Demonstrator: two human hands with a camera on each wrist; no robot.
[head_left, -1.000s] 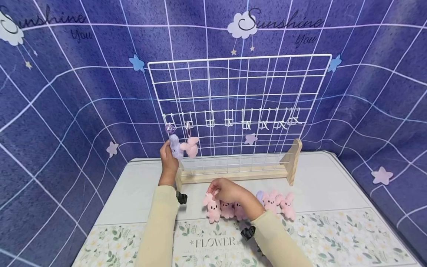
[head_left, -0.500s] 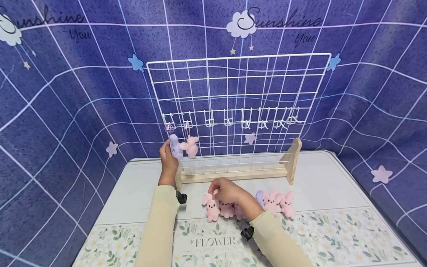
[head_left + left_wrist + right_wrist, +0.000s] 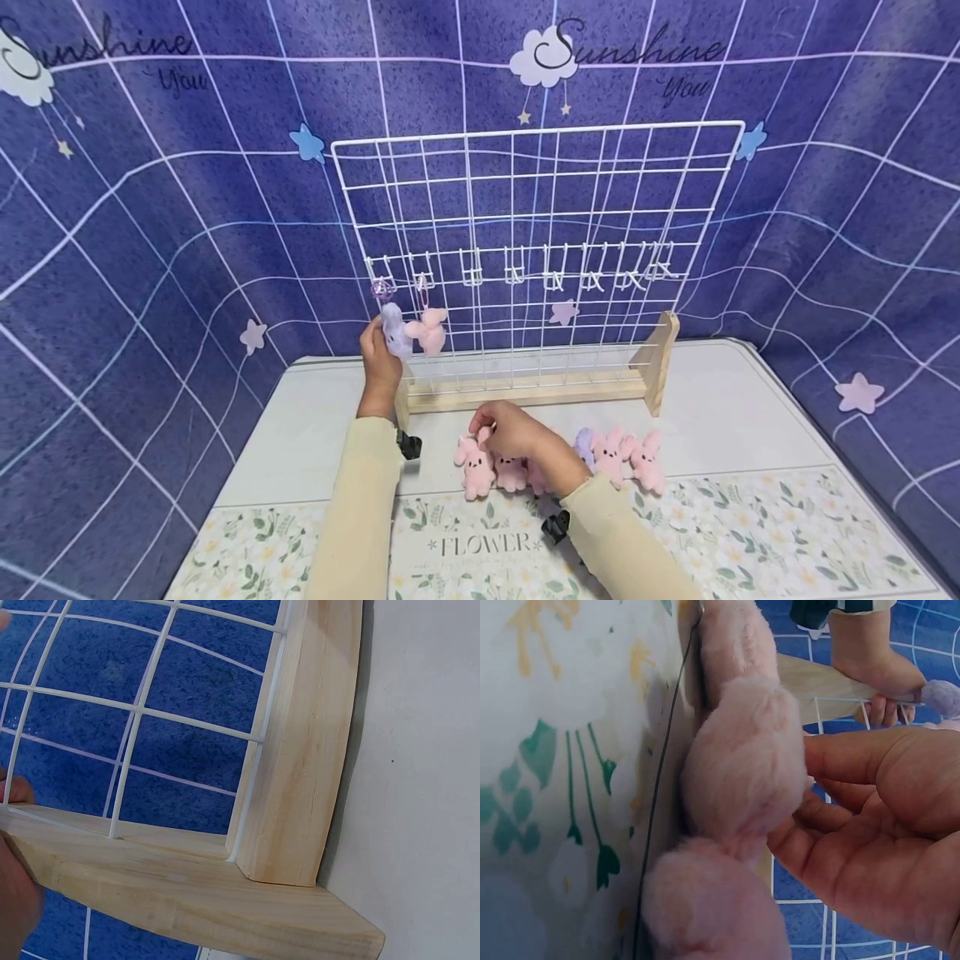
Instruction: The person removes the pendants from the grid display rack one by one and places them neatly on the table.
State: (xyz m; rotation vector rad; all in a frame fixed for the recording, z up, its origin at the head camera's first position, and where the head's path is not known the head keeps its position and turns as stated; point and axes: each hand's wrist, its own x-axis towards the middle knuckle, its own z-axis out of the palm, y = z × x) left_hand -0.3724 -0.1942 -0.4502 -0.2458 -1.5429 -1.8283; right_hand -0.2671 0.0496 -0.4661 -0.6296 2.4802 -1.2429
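Observation:
My left hand [image 3: 381,354] grips the left edge of a white wire grid rack [image 3: 513,175] on a wooden stand [image 3: 300,750]. Curled fingers [image 3: 885,711] of that hand show round the edge in the right wrist view. Right by it, a purple plush bunny keychain [image 3: 395,332] and a pink plush bunny keychain [image 3: 431,332] hang from hooks. My right hand [image 3: 517,433] pinches the top of the leftmost pink plush bunny [image 3: 477,471] on the table, near its ears. Its fingertips are partly hidden behind plush in the right wrist view.
Several white hooks [image 3: 553,279] line the grid's middle bar. More pink plush bunnies [image 3: 647,462] and a purple one [image 3: 584,446] lie in a row on the table [image 3: 720,408], partly behind my right arm. A flower-print mat [image 3: 787,533] covers the front. Purple cloth [image 3: 187,333] surrounds the table.
The right hand's fingers shift very slightly at the top of the leftmost pink bunny. The left hand stays on the rack's edge.

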